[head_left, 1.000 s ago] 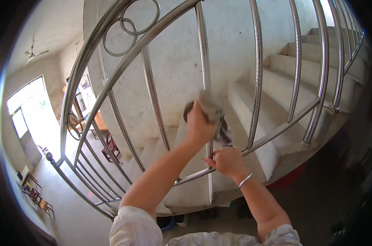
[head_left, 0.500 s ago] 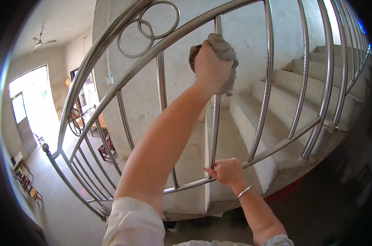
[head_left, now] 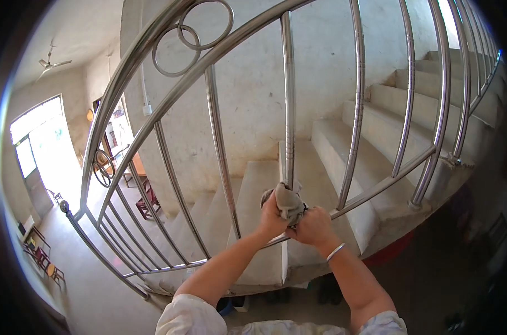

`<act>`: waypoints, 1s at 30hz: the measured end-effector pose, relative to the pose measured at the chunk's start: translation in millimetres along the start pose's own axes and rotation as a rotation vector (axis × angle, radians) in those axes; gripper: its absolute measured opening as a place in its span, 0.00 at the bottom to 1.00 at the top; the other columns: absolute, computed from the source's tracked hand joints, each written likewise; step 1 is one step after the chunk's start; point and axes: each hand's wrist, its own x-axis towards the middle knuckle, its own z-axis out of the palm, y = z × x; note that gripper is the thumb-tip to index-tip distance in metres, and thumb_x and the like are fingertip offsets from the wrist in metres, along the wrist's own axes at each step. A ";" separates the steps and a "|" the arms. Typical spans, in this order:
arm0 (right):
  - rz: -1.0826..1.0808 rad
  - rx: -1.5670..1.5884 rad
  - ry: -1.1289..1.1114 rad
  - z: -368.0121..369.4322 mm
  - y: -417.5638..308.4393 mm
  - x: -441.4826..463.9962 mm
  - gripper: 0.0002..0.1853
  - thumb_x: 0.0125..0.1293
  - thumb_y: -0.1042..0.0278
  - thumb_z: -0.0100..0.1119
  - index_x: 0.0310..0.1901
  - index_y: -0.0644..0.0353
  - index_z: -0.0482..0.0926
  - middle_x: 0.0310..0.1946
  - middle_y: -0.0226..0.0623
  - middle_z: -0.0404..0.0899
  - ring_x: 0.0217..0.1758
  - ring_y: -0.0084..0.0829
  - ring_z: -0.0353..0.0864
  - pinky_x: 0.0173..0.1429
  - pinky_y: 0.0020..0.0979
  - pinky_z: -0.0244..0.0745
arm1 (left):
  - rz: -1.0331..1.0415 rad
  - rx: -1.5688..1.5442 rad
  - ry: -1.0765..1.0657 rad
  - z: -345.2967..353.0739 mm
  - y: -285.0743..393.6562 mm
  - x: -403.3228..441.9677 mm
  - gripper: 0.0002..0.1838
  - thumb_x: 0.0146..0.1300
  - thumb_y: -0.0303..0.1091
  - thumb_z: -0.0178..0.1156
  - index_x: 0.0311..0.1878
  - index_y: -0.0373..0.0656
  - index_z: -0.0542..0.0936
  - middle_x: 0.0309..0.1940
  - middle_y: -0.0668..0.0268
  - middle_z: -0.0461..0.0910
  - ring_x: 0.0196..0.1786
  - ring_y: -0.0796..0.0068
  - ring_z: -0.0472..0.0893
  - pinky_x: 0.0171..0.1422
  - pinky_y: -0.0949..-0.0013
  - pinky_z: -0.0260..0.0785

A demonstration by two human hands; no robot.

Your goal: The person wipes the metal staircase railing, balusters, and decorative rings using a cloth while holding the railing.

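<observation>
A crumpled grey-brown cloth (head_left: 289, 202) is wrapped around the lower end of an upright steel baluster (head_left: 288, 100). My left hand (head_left: 272, 220) is closed on this cloth, fingers curled at its left side. Just to the right, my right hand (head_left: 313, 226), with a silver bangle (head_left: 335, 252) on the wrist, is closed at the foot of the same baluster, where it meets the bottom rail (head_left: 370, 195). It touches or nearly touches the cloth, and its fingertips are partly hidden.
A curved steel handrail (head_left: 169, 106) with ring ornaments (head_left: 206, 25) runs above. Concrete steps (head_left: 342, 145) climb to the right behind the balusters, beside a plastered wall (head_left: 253, 78). Down left are the floor, a wooden stool (head_left: 54, 272) and a bright doorway (head_left: 47, 145).
My left hand has slid the cloth down the baluster from near its top to its foot, beside my right hand. My right hand has stayed in about the same place.
</observation>
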 end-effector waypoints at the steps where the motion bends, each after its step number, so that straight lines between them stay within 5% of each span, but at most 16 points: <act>1: 0.005 -0.001 -0.002 -1.3 0.4 -1.7 0.21 0.50 0.43 0.56 0.14 0.51 0.74 0.13 0.34 0.74 0.18 0.37 0.75 0.28 0.36 0.68 | -0.135 0.069 -0.076 -13.8 -0.9 6.6 0.31 0.36 0.26 0.69 0.48 0.38 0.69 0.39 0.58 0.76 0.42 0.63 0.76 0.49 0.66 0.68; 6: -0.071 0.041 0.016 -10.9 -1.5 0.3 0.20 0.51 0.45 0.56 0.15 0.53 0.74 0.13 0.32 0.73 0.19 0.36 0.75 0.29 0.34 0.68 | 0.269 0.331 0.187 -15.7 87.9 83.9 0.27 0.36 0.28 0.70 0.44 0.38 0.72 0.36 0.60 0.77 0.41 0.63 0.77 0.47 0.65 0.68; 8: -0.081 0.048 0.024 -12.2 -1.2 0.0 0.20 0.51 0.46 0.57 0.15 0.53 0.75 0.12 0.32 0.73 0.19 0.35 0.75 0.29 0.34 0.68 | 0.257 0.085 0.055 -14.8 143.9 131.8 0.26 0.39 0.27 0.66 0.45 0.39 0.70 0.37 0.60 0.76 0.40 0.65 0.77 0.46 0.65 0.69; 10: -0.092 0.058 0.025 -13.2 -0.9 -0.7 0.19 0.51 0.47 0.57 0.15 0.54 0.75 0.12 0.32 0.73 0.20 0.35 0.75 0.29 0.34 0.68 | 0.319 0.185 0.175 -9.9 194.4 159.4 0.25 0.41 0.24 0.63 0.47 0.40 0.68 0.36 0.61 0.75 0.39 0.67 0.77 0.45 0.66 0.70; 14: -0.085 0.079 0.031 -10.5 -0.1 -0.8 0.18 0.51 0.49 0.58 0.15 0.53 0.75 0.12 0.32 0.73 0.19 0.35 0.75 0.28 0.34 0.67 | 0.362 -0.138 0.146 -2.4 220.3 153.3 0.22 0.46 0.22 0.59 0.46 0.40 0.67 0.32 0.60 0.75 0.38 0.72 0.77 0.42 0.69 0.71; 18: -0.069 0.063 0.042 -8.6 0.0 -0.5 0.17 0.51 0.50 0.59 0.14 0.53 0.74 0.13 0.32 0.73 0.19 0.35 0.75 0.28 0.34 0.67 | 0.388 0.329 0.121 -11.2 124.5 111.6 0.23 0.46 0.25 0.59 0.48 0.36 0.67 0.35 0.54 0.78 0.37 0.59 0.79 0.41 0.64 0.71; 19: -0.072 0.063 0.048 -9.3 0.3 -0.1 0.17 0.51 0.50 0.59 0.14 0.53 0.74 0.13 0.32 0.73 0.19 0.35 0.75 0.28 0.34 0.67 | 0.282 0.429 0.105 -12.1 113.6 83.0 0.25 0.45 0.26 0.60 0.50 0.37 0.67 0.36 0.51 0.78 0.40 0.52 0.78 0.43 0.62 0.70; 22: -0.061 0.045 -0.024 -8.9 2.2 -1.2 0.17 0.49 0.50 0.60 0.14 0.53 0.74 0.14 0.31 0.73 0.20 0.35 0.75 0.28 0.34 0.67 | -0.176 0.637 -0.149 -19.0 115.0 11.2 0.22 0.44 0.28 0.63 0.45 0.36 0.71 0.37 0.52 0.78 0.43 0.54 0.77 0.46 0.64 0.69; 24: -0.116 -0.036 -0.046 -3.7 6.7 -4.5 0.19 0.51 0.49 0.57 0.15 0.56 0.76 0.16 0.34 0.76 0.22 0.36 0.76 0.32 0.34 0.69 | -0.307 0.213 -0.219 -33.3 43.1 -20.9 0.18 0.44 0.27 0.63 0.41 0.36 0.74 0.36 0.56 0.79 0.42 0.62 0.78 0.47 0.66 0.68; 27: -0.044 -0.006 -0.004 -10.1 0.5 -1.8 0.18 0.51 0.50 0.58 0.14 0.54 0.75 0.15 0.32 0.75 0.22 0.35 0.75 0.31 0.34 0.68 | -0.371 0.069 -0.064 -57.8 17.3 -35.4 0.21 0.43 0.22 0.63 0.44 0.37 0.72 0.37 0.60 0.78 0.43 0.70 0.77 0.48 0.69 0.68; 29: -0.061 0.057 0.029 -14.5 -4.2 1.1 0.18 0.49 0.50 0.60 0.14 0.54 0.74 0.13 0.32 0.73 0.20 0.35 0.74 0.29 0.35 0.67 | 0.221 0.484 0.210 -89.2 -36.1 -32.3 0.25 0.42 0.18 0.62 0.48 0.38 0.70 0.40 0.63 0.76 0.45 0.74 0.74 0.49 0.70 0.67; 30: -0.054 0.107 0.055 -15.0 -5.0 0.7 0.18 0.47 0.50 0.62 0.13 0.53 0.73 0.11 0.32 0.70 0.19 0.36 0.72 0.28 0.35 0.66 | 0.100 0.099 0.323 -102.7 -21.7 -20.0 0.27 0.41 0.18 0.63 0.49 0.38 0.69 0.41 0.63 0.75 0.46 0.74 0.74 0.49 0.70 0.67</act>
